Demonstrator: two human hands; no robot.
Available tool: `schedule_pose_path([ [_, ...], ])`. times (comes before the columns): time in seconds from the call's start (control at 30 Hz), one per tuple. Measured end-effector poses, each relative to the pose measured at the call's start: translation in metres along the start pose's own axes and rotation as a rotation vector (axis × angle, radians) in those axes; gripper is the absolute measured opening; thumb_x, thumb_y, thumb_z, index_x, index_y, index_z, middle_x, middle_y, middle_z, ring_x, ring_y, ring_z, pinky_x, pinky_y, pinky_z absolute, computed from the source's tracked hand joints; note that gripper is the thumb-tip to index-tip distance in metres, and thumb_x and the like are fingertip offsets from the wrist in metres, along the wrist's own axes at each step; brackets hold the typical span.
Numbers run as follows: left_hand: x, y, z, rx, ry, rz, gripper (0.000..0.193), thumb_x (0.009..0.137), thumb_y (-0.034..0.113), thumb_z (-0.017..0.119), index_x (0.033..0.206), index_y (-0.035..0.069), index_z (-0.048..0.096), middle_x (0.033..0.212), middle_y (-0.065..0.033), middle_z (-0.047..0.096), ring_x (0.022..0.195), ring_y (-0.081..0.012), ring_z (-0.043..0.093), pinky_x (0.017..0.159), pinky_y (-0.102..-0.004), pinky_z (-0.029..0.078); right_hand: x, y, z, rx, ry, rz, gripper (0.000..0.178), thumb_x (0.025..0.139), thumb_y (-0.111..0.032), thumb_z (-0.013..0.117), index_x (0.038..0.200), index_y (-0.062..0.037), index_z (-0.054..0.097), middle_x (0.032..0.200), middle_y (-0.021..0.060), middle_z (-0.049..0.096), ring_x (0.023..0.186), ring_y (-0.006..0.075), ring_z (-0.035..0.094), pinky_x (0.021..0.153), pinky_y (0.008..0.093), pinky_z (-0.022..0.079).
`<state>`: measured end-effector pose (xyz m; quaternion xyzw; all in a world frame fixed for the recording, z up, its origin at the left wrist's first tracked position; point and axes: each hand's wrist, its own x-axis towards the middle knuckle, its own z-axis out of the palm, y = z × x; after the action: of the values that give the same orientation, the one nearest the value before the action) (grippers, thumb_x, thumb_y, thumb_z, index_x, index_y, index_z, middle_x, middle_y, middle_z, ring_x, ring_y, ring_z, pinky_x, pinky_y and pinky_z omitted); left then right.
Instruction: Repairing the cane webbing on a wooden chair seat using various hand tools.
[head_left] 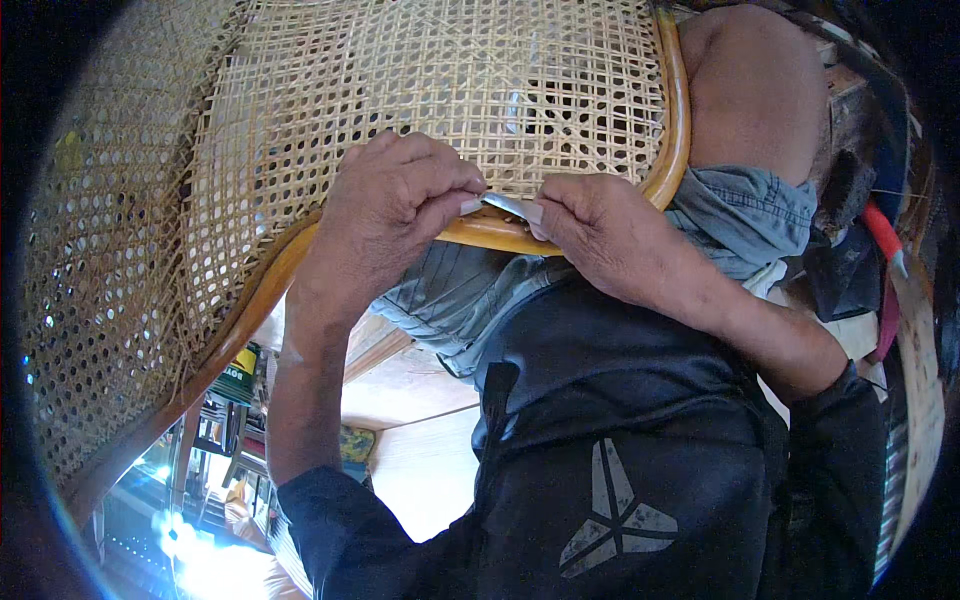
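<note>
A panel of woven cane webbing (pixel 430 75) in an open lattice lies before me, edged by a curved, honey-coloured wooden rim (pixel 490 235). Over the near stretch of that rim, my left hand (pixel 385 195) pinches one end of a thin, flat, shiny strip (pixel 508 206). On the other end, the thumb and fingers of my right hand (pixel 605 230) are closed. The strip spans the short gap between the hands, along the edge of the weave. Its material is hard to tell. Small dark holes show in the rim beneath it.
The frame rests across my lap, over grey-blue shorts (pixel 745 215) and by a bare knee (pixel 755 90). At the right stands a tool with a red handle (pixel 880 230). A green and yellow container (pixel 238 375) and shelved items are at the lower left, near bright light.
</note>
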<state>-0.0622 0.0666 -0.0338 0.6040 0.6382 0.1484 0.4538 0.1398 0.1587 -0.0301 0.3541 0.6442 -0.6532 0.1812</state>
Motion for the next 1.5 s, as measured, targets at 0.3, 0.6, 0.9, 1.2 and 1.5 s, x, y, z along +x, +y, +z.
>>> schedule_pose_path([
  [0.3,-0.003,0.002,0.010,0.175,0.099,0.088,0.015,0.078,0.015,0.071,0.092,0.012,0.068,0.090,-0.0009,0.063,0.082,-0.0192,0.056,0.078,-0.0366,0.042,0.000,0.004,0.002,0.057,0.009,0.017,0.034,0.094,-0.024,0.049,0.081,0.0056,0.059,0.075,0.0283,0.059,0.075,0.0443,0.061,0.070,0.0495,0.048],
  [0.6,-0.006,0.012,0.015,0.360,0.206,0.210,0.024,0.071,0.011,0.070,0.094,0.010,0.065,0.090,-0.0021,0.061,0.078,-0.0211,0.056,0.071,-0.0362,0.046,0.001,0.003,-0.001,0.079,-0.008,0.032,0.035,0.093,-0.024,0.049,0.080,0.0063,0.060,0.075,0.0282,0.060,0.075,0.0441,0.062,0.071,0.0498,0.048],
  [0.9,-0.008,0.010,0.020,0.409,0.215,0.209,0.027,0.068,0.011,0.066,0.095,0.010,0.064,0.092,-0.0020,0.061,0.077,-0.0208,0.057,0.070,-0.0354,0.047,0.005,0.007,-0.004,0.099,-0.049,0.002,0.034,0.097,-0.024,0.048,0.085,0.0054,0.060,0.065,0.0123,0.057,0.059,0.0188,0.054,0.059,0.0352,0.046],
  [1.2,-0.008,0.019,0.015,0.434,0.152,0.173,0.025,0.069,0.009,0.065,0.094,0.011,0.065,0.093,-0.0023,0.062,0.079,-0.0210,0.058,0.073,-0.0362,0.048,0.001,0.008,-0.014,0.144,-0.121,0.047,0.033,0.091,-0.023,0.050,0.084,0.0059,0.062,0.080,0.0293,0.061,0.078,0.0454,0.061,0.072,0.0484,0.048],
  [1.5,-0.011,0.027,0.015,0.408,0.122,0.091,0.020,0.076,0.005,0.066,0.096,0.009,0.065,0.097,-0.0053,0.063,0.086,-0.0251,0.060,0.076,-0.0376,0.049,-0.053,0.040,-0.063,0.402,-0.002,0.176,0.027,0.096,-0.027,0.050,0.087,-0.0040,0.061,0.061,-0.0057,0.044,0.051,0.0049,0.039,0.047,0.0209,0.034],
])
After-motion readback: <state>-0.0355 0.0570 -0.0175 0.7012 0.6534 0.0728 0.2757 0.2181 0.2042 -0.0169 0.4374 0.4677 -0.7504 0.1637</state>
